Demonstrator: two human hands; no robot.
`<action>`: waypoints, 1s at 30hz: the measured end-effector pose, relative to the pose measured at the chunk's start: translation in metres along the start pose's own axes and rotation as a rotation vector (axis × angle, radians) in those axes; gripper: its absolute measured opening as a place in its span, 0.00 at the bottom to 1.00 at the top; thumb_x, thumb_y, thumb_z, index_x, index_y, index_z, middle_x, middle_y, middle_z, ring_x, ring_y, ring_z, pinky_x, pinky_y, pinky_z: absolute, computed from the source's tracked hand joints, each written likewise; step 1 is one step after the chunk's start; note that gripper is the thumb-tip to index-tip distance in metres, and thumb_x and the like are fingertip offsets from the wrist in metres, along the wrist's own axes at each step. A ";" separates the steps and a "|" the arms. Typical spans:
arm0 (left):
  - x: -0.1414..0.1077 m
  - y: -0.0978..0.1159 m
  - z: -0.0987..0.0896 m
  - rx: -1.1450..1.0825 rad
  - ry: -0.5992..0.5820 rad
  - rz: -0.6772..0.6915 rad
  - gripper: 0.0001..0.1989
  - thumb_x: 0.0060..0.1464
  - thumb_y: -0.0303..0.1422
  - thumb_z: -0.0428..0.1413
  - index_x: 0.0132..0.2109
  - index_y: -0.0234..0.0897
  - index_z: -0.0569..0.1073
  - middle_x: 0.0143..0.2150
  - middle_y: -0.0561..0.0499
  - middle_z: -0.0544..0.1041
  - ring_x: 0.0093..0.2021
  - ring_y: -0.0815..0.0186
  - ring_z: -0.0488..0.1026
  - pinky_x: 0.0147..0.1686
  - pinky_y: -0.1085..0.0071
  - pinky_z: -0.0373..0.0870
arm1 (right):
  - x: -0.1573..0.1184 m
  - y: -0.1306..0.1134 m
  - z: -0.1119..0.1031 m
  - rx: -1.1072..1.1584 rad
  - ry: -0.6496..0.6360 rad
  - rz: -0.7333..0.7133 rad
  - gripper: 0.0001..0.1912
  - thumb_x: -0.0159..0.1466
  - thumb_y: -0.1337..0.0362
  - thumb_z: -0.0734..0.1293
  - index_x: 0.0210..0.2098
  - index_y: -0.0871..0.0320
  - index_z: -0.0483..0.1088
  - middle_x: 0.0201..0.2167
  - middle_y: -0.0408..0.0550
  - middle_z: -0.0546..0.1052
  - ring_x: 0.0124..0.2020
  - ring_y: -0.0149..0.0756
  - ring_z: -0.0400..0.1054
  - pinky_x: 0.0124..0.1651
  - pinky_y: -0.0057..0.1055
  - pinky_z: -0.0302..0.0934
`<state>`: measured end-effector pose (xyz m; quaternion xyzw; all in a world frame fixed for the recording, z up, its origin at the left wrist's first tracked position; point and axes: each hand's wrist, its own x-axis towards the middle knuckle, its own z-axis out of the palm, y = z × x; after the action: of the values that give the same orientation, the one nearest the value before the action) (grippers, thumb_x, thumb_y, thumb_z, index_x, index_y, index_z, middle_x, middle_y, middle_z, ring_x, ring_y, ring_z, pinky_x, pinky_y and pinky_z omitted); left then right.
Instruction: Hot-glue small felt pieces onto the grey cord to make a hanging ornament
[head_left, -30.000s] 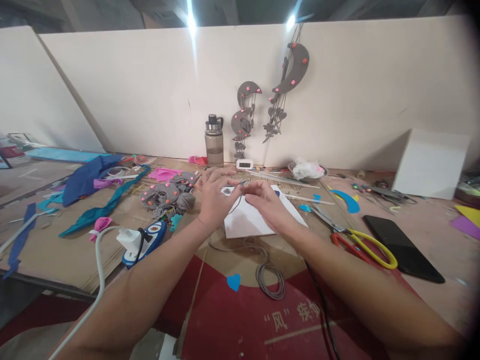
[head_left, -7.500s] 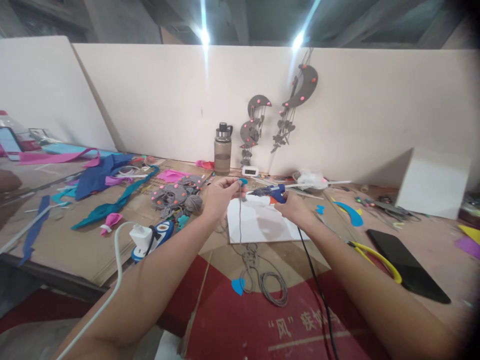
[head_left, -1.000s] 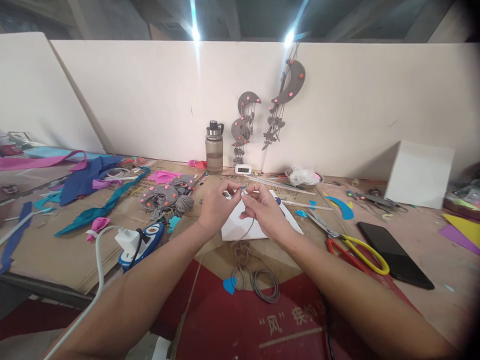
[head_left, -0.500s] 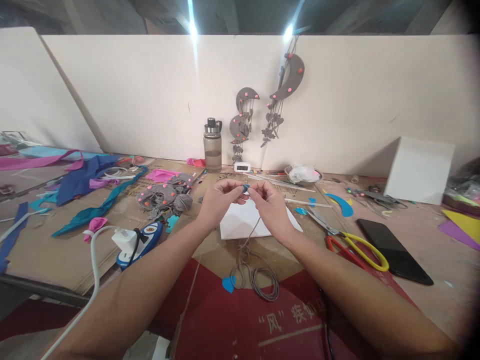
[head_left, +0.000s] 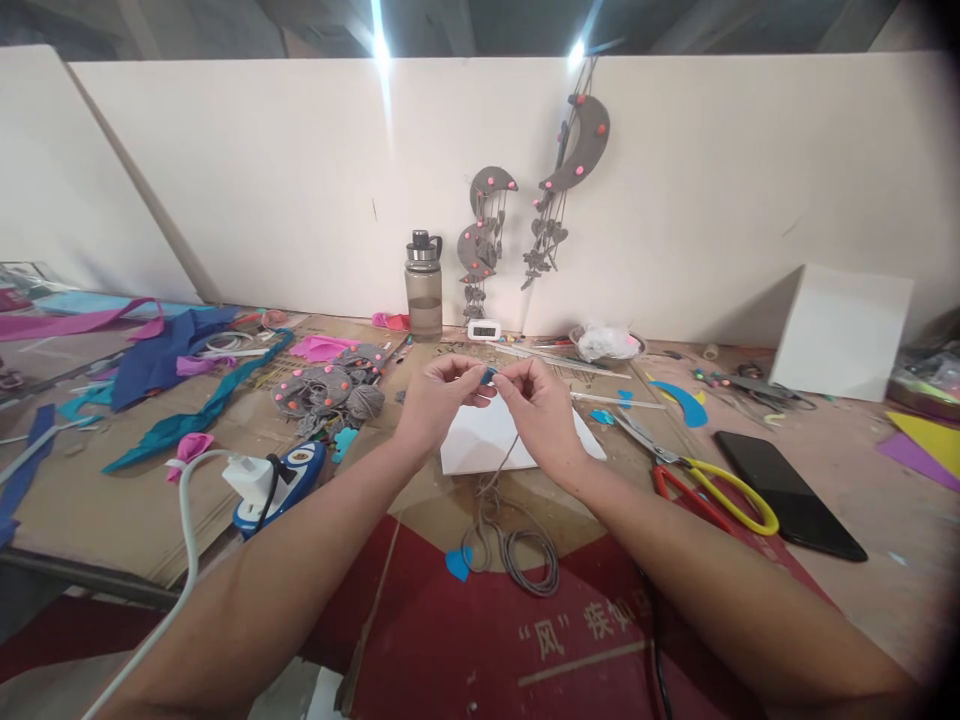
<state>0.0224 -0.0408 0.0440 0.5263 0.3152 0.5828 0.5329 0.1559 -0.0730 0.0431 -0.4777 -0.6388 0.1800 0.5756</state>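
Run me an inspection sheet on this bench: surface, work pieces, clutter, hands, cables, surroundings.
Surface: brown and red cardboard; white board on top.
Work pieces: small blue piece, partly hidden; gray cord, coiled, one strand leading up.
Clutter: scissors beside black phone; blue cutout; teal strip among other scraps.
Hands: left hand and right hand meet above the board, both pinching at the blue piece.
Cables: white cable at the power strip; black cable leaving the lower edge.
Surroundings: bottle and digital clock near the pale panel; gray moon-shaped hangings against it.
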 end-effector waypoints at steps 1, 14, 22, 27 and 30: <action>0.000 0.000 0.000 -0.001 0.003 0.001 0.12 0.43 0.37 0.63 0.30 0.32 0.73 0.26 0.51 0.75 0.26 0.67 0.76 0.27 0.72 0.74 | 0.000 0.000 0.000 0.001 0.007 -0.005 0.07 0.60 0.60 0.64 0.31 0.57 0.65 0.25 0.41 0.68 0.26 0.29 0.58 0.30 0.28 0.54; -0.002 -0.001 0.001 0.027 -0.012 0.019 0.10 0.45 0.35 0.61 0.31 0.32 0.71 0.24 0.53 0.74 0.25 0.68 0.75 0.27 0.71 0.74 | 0.002 0.001 0.000 0.120 0.007 0.037 0.08 0.59 0.60 0.64 0.36 0.56 0.64 0.20 0.35 0.58 0.23 0.27 0.53 0.28 0.26 0.50; -0.003 -0.002 0.000 0.082 -0.030 0.058 0.10 0.46 0.35 0.60 0.31 0.33 0.71 0.25 0.53 0.74 0.26 0.68 0.75 0.27 0.71 0.74 | 0.004 0.002 0.001 0.122 -0.022 0.136 0.10 0.57 0.59 0.65 0.34 0.58 0.72 0.19 0.37 0.61 0.21 0.26 0.51 0.24 0.25 0.46; -0.003 -0.006 -0.001 0.140 -0.022 0.096 0.09 0.47 0.35 0.60 0.31 0.33 0.71 0.25 0.53 0.73 0.27 0.67 0.76 0.27 0.72 0.74 | 0.005 0.003 0.002 0.127 -0.002 0.165 0.10 0.56 0.59 0.65 0.31 0.59 0.72 0.21 0.40 0.69 0.22 0.26 0.56 0.26 0.25 0.50; -0.004 -0.007 -0.001 0.151 -0.013 0.103 0.09 0.47 0.35 0.60 0.31 0.33 0.71 0.25 0.53 0.74 0.27 0.67 0.76 0.27 0.72 0.74 | 0.006 0.002 0.003 0.153 0.007 0.180 0.09 0.54 0.59 0.66 0.29 0.59 0.72 0.22 0.40 0.70 0.23 0.26 0.58 0.27 0.25 0.51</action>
<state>0.0230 -0.0424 0.0360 0.5844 0.3272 0.5805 0.4631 0.1544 -0.0661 0.0434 -0.4885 -0.5756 0.2777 0.5940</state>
